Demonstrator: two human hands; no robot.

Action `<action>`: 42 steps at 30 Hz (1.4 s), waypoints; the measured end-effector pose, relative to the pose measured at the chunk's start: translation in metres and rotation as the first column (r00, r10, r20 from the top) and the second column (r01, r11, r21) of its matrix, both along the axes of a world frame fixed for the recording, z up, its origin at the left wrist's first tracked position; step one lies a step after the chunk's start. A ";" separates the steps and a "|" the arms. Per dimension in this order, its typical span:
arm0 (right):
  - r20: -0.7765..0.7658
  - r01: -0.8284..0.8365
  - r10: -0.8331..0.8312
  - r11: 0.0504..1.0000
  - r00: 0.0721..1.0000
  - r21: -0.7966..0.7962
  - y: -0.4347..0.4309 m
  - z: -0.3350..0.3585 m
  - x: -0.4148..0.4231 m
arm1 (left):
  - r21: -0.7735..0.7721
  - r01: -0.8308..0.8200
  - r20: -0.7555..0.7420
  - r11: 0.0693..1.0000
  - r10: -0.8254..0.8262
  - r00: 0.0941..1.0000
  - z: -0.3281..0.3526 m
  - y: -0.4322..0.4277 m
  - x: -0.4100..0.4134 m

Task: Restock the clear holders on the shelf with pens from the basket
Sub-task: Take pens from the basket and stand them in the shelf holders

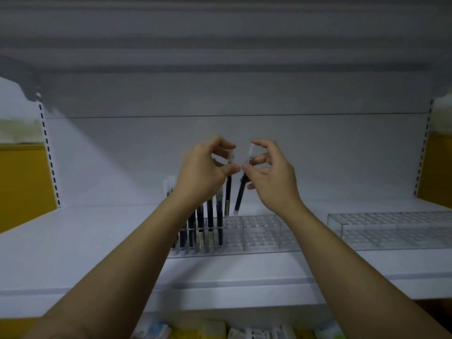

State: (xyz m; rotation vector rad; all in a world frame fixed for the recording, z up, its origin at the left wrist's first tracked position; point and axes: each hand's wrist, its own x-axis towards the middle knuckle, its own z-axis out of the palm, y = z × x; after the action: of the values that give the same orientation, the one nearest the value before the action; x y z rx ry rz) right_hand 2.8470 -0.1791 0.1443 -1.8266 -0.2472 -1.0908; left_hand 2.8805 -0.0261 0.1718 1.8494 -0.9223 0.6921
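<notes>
pens (228, 192) hang near-upright, caps up, tips down.

White back panel (220, 94), slotted uprights (49, 152), yellow walls (22, 182), dim light

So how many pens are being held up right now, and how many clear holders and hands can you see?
Held pens: 2 (left pen, right pen)
Clear holders: 2 (middle holder, right holder)
Hands: 2 (left hand, right hand)
Total: 6
The standing pens in the middle holder are partly hidden by the forearm, so they are not counted.
</notes>
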 end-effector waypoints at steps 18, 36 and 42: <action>-0.113 -0.025 0.010 0.991 0.994 -0.133 -0.002 -0.022 0.007 | 0.172 -0.110 0.003 0.979 0.111 0.994 0.010 -0.001 0.005; -0.377 -0.097 -0.101 0.877 0.921 -0.470 -0.006 -0.030 -0.017 | 0.364 -0.306 0.103 0.880 0.288 0.952 0.007 0.002 -0.007; -0.420 -0.109 -0.094 0.894 0.903 -0.435 -0.006 -0.031 -0.020 | 0.399 -0.362 0.200 0.842 0.305 0.931 -0.009 0.003 -0.008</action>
State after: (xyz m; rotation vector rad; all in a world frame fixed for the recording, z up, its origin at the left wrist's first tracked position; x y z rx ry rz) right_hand 2.8274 -0.1851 0.1136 -2.4295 -0.2552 -0.6173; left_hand 2.8720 -0.0232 0.1625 2.4247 -0.8927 0.8815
